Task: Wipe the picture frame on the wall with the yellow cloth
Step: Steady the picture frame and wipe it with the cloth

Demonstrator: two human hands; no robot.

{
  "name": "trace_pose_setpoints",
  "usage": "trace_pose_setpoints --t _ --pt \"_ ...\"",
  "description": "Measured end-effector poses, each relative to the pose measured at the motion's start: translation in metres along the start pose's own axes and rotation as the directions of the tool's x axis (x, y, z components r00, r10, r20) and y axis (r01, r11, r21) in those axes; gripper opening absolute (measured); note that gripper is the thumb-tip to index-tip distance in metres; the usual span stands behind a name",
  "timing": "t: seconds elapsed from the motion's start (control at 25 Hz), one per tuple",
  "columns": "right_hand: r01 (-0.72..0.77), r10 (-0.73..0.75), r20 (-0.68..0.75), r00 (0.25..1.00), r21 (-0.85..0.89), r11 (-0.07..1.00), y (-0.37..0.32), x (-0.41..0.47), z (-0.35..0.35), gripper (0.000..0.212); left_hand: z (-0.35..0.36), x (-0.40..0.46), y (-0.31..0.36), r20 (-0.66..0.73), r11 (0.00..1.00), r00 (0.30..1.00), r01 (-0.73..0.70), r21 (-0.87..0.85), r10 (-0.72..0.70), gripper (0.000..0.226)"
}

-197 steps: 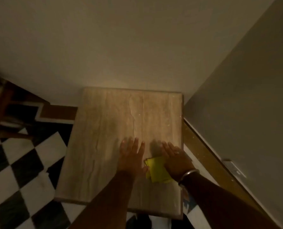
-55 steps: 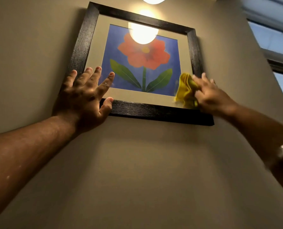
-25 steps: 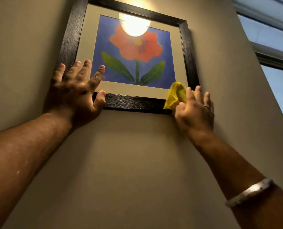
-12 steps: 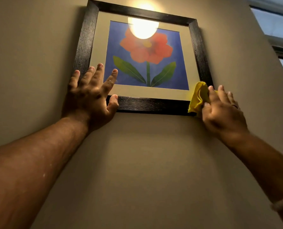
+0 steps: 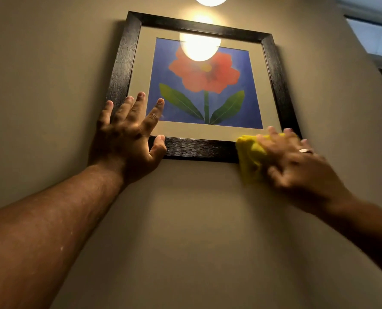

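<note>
A black picture frame point(image 5: 199, 150) hangs on the beige wall, holding a print of a red flower on blue behind glass. My left hand point(image 5: 127, 139) lies flat on the frame's lower left corner, fingers spread, thumb under the bottom rail. My right hand point(image 5: 297, 161) presses the bunched yellow cloth point(image 5: 251, 159) against the frame's lower right corner. The cloth covers that corner and hangs a little below the rail onto the wall. The right hand is blurred by motion.
A lit lamp point(image 5: 210, 0) glows at the top edge and reflects in the glass. A window point(image 5: 377, 34) shows at the upper right. Plain wall point(image 5: 185, 230) spreads below and left of the frame.
My right hand with the cloth has stayed at the lower right corner, sliding slightly down and left along the bottom rail. My left hand keeps its place on the lower left corner.
</note>
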State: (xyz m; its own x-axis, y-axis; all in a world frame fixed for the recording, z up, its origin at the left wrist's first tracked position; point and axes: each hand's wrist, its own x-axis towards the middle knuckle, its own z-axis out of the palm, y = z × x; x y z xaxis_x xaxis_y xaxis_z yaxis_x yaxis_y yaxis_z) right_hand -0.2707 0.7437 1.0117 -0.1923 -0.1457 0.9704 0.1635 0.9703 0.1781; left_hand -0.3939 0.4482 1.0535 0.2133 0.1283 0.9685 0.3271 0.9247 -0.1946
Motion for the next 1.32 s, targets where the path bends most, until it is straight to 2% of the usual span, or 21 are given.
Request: trace_pose_setpoints --t 0.08,0.12,0.16,0.28,0.36,0.4,0.48,0.56,0.6,0.68,0.76,0.8,0.84,0.92,1.0,1.04,1.12,1.16,1.2,1.24,1.32 --pt "-0.175 0.177 -0.025 0.984 0.065 0.982 0.004 0.014 -0.01 0.063 0.0 0.0 0.0 0.0 1.0 1.0 0.004 -0.001 -0.004 0.074" --pt "-0.188 0.192 -0.035 0.981 0.098 0.977 -0.011 0.028 -0.009 0.061 0.0 -0.001 0.0 0.007 1.0 1.0 0.003 0.0 -0.003 0.074" --pt "-0.137 0.142 -0.036 0.989 0.123 0.983 -0.034 0.041 -0.006 0.059 0.001 -0.001 0.0 0.011 1.0 1.0 0.003 0.001 -0.003 0.074" --pt "0.202 -0.193 -0.074 0.978 0.129 0.971 -0.093 0.046 0.011 0.052 0.0 -0.002 -0.001 0.011 1.0 1.0 0.009 0.013 -0.009 0.074" --pt "0.291 -0.287 -0.057 0.956 0.088 0.953 -0.08 0.032 0.013 0.053 0.0 -0.003 -0.001 0.015 1.0 1.0 0.01 0.016 -0.01 0.075" --pt "0.271 -0.268 -0.048 0.962 0.079 0.959 -0.058 0.029 0.008 0.052 0.0 -0.003 -0.001 0.015 1.0 1.0 0.013 0.013 -0.013 0.075" --pt "0.088 -0.088 -0.011 0.996 0.091 0.992 -0.02 0.039 -0.005 0.053 -0.001 -0.003 -0.001 0.012 1.0 1.0 0.015 0.01 -0.015 0.075" --pt "-0.071 0.07 0.006 0.998 0.091 0.993 -0.014 0.066 -0.011 0.056 -0.001 -0.003 -0.001 0.013 1.0 1.0 0.013 0.009 -0.013 0.075" --pt "-0.051 0.051 -0.003 0.999 0.086 0.995 -0.029 0.078 -0.01 0.056 -0.002 -0.003 0.0 0.016 1.0 1.0 0.015 0.008 -0.015 0.075" --pt "0.119 -0.119 -0.008 0.993 0.132 0.984 -0.058 0.084 -0.001 0.054 -0.002 -0.004 0.0 0.014 1.0 1.0 0.024 0.015 -0.025 0.075" --pt "0.276 -0.282 0.006 0.959 0.188 0.943 -0.053 0.07 0.004 0.057 -0.001 -0.003 0.0 0.009 0.999 1.0 0.024 0.026 -0.024 0.075" --pt "0.271 -0.282 0.031 0.959 0.202 0.941 -0.038 0.062 0.002 0.059 0.0 -0.002 0.0 0.007 1.0 1.0 0.021 0.023 -0.021 0.075" --pt "0.207 -0.221 0.057 0.974 0.191 0.959 -0.019 0.062 -0.003 0.061 0.0 -0.002 0.0 0.002 1.0 1.0 0.021 0.02 -0.021 0.075" --pt "-0.019 0.013 0.051 0.999 0.111 0.994 0.002 0.08 -0.012 0.059 0.0 -0.002 -0.001 0.004 1.0 1.0 0.016 0.023 -0.016 0.075" --pt "-0.121 0.12 0.015 0.993 0.088 0.989 -0.019 0.097 -0.016 0.059 -0.002 -0.003 0.001 0.009 1.0 1.0 0.018 0.024 -0.018 0.075" --pt "-0.075 0.075 -0.002 0.997 0.104 0.992 -0.039 0.098 -0.013 0.06 -0.002 -0.003 0.001 0.012 0.999 1.0 0.025 0.026 -0.025 0.075" --pt "0.136 -0.133 -0.031 0.991 0.153 0.979 -0.062 0.078 0.004 0.061 -0.001 -0.003 0.002 0.025 0.999 0.999 0.03 0.02 -0.03 0.076" --pt "0.243 -0.242 -0.024 0.97 0.151 0.958 -0.059 0.059 0.01 0.063 -0.002 -0.002 0.003 0.028 0.999 0.999 0.03 0.016 -0.03 0.076" --pt "0.282 -0.285 -0.007 0.959 0.154 0.947 -0.048 0.043 0.009 0.066 -0.002 -0.002 0.003 0.031 0.999 0.999 0.029 0.018 -0.03 0.076" --pt "0.23 -0.235 0.016 0.972 0.162 0.96 -0.031 0.039 0.003 0.068 -0.002 -0.003 0.003 0.034 0.999 0.999 0.027 0.021 -0.027 0.076" --pt "-0.075 0.074 0.012 0.997 0.096 0.993 0.002 0.057 -0.005 0.064 -0.002 -0.003 0.001 0.032 0.999 0.999 0.024 0.024 -0.025 0.075"
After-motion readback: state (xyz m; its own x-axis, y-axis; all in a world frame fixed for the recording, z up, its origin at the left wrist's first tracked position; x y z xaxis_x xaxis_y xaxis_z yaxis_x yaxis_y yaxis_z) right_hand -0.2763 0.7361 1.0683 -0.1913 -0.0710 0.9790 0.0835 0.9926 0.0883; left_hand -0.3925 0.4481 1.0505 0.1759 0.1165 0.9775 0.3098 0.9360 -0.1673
